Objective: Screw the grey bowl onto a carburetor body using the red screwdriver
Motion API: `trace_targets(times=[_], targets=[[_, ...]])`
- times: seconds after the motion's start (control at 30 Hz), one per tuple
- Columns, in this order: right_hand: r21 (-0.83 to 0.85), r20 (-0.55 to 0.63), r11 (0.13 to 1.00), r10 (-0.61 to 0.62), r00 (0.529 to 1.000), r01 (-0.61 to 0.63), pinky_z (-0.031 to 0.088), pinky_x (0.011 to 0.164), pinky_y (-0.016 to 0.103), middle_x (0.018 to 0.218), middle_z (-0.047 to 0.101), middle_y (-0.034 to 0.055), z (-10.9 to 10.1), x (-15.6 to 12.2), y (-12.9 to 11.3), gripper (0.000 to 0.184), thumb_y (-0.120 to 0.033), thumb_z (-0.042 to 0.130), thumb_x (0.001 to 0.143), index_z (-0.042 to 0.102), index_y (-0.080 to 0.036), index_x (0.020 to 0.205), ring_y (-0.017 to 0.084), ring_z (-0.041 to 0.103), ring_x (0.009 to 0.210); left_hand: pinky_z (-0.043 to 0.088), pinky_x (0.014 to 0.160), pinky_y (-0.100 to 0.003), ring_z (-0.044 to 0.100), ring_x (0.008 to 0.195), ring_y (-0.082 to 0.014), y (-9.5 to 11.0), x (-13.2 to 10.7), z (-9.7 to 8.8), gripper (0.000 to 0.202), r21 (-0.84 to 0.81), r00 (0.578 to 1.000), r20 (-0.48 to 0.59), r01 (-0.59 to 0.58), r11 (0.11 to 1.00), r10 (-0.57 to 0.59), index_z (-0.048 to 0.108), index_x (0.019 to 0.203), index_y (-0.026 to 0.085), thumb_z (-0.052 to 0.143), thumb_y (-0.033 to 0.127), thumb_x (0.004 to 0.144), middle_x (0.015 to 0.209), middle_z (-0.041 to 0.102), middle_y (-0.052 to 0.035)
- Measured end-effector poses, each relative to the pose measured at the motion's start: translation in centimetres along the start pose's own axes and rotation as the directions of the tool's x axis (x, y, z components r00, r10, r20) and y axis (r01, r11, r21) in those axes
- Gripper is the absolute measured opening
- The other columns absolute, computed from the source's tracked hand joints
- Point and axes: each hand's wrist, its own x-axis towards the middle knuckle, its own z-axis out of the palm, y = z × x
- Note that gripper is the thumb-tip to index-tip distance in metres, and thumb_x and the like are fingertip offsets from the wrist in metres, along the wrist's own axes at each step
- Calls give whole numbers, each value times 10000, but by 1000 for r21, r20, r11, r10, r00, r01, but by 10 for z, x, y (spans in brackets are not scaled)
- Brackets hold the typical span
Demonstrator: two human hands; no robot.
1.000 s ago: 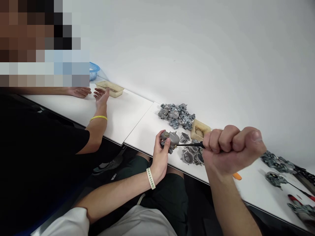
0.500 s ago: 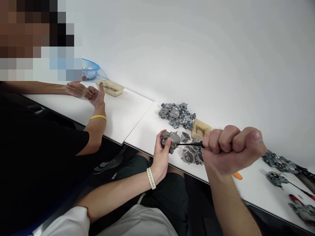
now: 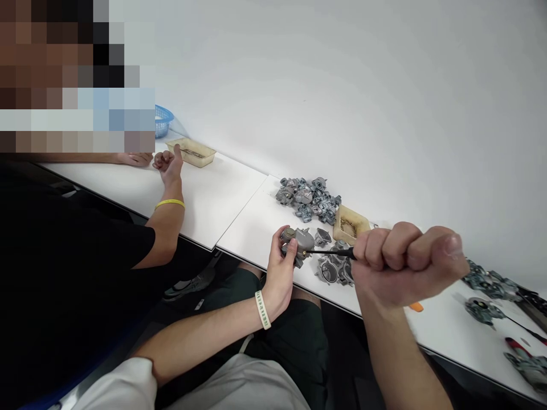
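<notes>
Screwdriver (image 3: 329, 252) square-on or it'll probably slip

Right hand (image 3: 405, 265) is wrapped round it, aiming at 9 o'clock. Left hand (image 3: 277, 282) grips the grey casting (image 3: 305, 239) above the table (image 3: 239, 228); I'd brace that firmly and push dead in line with the brass fitting (image 3: 305, 253). From the casting, parts tray (image 3: 358, 217)'s at 2 o'clock, metal pile (image 3: 304, 197) at 12.

rounded dull-grey metal part (image 3: 304, 239), small brass-gold fitting (image 3: 305, 253) on it, slim black-shafted screwdriver (image 3: 348, 252), cream rubber wristband (image 3: 262, 311) printed with green marks, thin yellow wristband (image 3: 170, 203) on the neighbour, blue latticed plastic basket (image 3: 163, 122), flat white tabletop (image 3: 235, 199)
</notes>
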Motion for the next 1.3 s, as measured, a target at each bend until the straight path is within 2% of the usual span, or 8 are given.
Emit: trace_targets(times=[0.27, 0.87, 1.13, 1.3], targets=[[-6, -18, 1000, 3, 1000, -3, 210, 327, 196, 466, 214, -74, 0, 0, 1, 541, -325, 517, 963, 224, -194, 527, 51, 176, 334, 483, 974, -263, 573, 1147, -156, 0, 0, -1, 423, -4, 1000, -9, -1, 1000, 1, 553, 1263, 370, 681, 468, 871, 1248, 613, -11], [-19, -64, 1000, -9, 998, 7, 225, 324, 179, 462, 217, -77, 0, -2, 2, 531, -303, 517, 957, 237, -195, 519, 46, 181, 326, 482, 992, -316, 571, 1189, -192, 3, -1, 0, 471, -26, 1000, -14, 14, 1000, -14, 530, 1290, 347, 690, 467, 864, 1322, 596, -49], [-18, -79, 1000, 1, 997, -2, 234, 322, 187, 455, 236, -73, -1, -4, 5, 508, -289, 495, 962, 265, -194, 520, 50, 191, 332, 477, 986, -314, 598, 1153, -184, 6, -3, 4, 445, -86, 999, 7, 35, 996, -35, 537, 1256, 330, 703, 445, 859, 1259, 635, -47], [-14, -107, 1000, 13, 994, -14, 230, 319, 180, 452, 236, -75, -2, -6, 7, 495, -271, 495, 953, 270, -194, 519, 46, 183, 332, 511, 919, -315, 614, 1103, -183, 8, -6, 6, 451, -121, 997, 20, 83, 989, -81, 547, 1232, 328, 724, 458, 838, 1236, 644, -39]])
